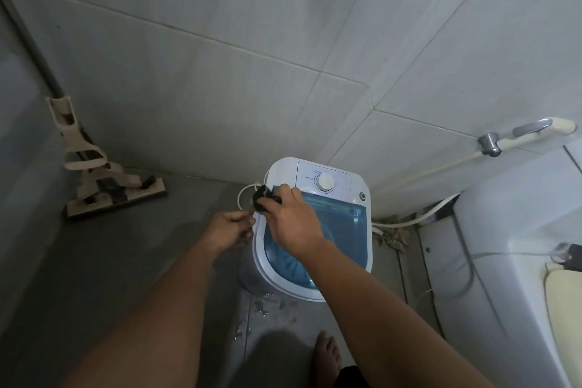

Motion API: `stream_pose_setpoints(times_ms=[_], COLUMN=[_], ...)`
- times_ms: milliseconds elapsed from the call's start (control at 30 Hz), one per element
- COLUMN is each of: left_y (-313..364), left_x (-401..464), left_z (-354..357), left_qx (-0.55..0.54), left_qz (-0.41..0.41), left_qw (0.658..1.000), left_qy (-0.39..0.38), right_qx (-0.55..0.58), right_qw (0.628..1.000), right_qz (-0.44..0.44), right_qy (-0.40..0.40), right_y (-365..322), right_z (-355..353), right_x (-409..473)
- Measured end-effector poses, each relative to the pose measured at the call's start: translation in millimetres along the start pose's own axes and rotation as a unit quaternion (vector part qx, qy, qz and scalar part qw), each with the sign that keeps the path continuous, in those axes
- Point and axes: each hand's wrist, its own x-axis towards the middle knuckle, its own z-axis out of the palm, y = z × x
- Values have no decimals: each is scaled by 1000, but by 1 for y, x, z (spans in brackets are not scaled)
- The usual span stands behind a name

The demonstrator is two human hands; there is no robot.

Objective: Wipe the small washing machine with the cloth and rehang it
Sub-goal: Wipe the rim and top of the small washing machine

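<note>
The small washing machine [315,227] is standing on the grey floor [126,277] in the corner of a tiled room, its rounded white plastic body topped by a translucent blue lid [343,230] through which a ribbed, fan-like pulsator is showing. 1 round white dial [325,182] is sitting on the flat control panel at the back, with a small dark-ringed button [362,196] beside it at the right rear corner.

The right hand [291,217] is reaching across the lid to the machine's left rear edge, its fingers curling round a crumpled dark cloth [263,197] and pressing it against the white rim. The left hand [231,227] is resting just beside the machine's left side, fingers loosely bent toward the rim; whether it is grasping anything cannot be told. A thin white cord [244,195] is looping out beside the cloth.

A beige flat mop [104,186] with a slotted plastic frame is leaning against the left wall. A white hose [419,214] is trailing along the floor behind the machine, and a chrome-and-cream spray handle [532,132] is hanging on the glossy wall tiles at right. 1 bare foot [327,353] is showing below.
</note>
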Motion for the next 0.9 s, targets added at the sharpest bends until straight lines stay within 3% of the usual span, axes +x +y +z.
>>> stream_pose_setpoints(times_ms=[333,433,567,633,767,900], left_y=[4,4,6,8,5,6], left_x=[-6,-5,-6,-6,-5,-6], left_z=[0,-3,0,1,1,1], left_qx=[-16,26,33,36,52,59], left_qz=[-10,-10,-18,-21,-21,-16], left_qw=[999,999,999,999,998,998], left_qy=[-26,-32,-20,-19,-13,-9], right_qx=[31,45,104,140,108,61], right_qw=[999,998,990,989,985,997], right_qz=[-29,-30,-71,-40,122,50], right_qy=[-13,-12,-64,-41,54,-14], right_y=[-20,-23,-12,0,25,-9], right_z=[10,12,0,-12,-22,-3], right_x=[-49,-65,-83,-84,-76,-92])
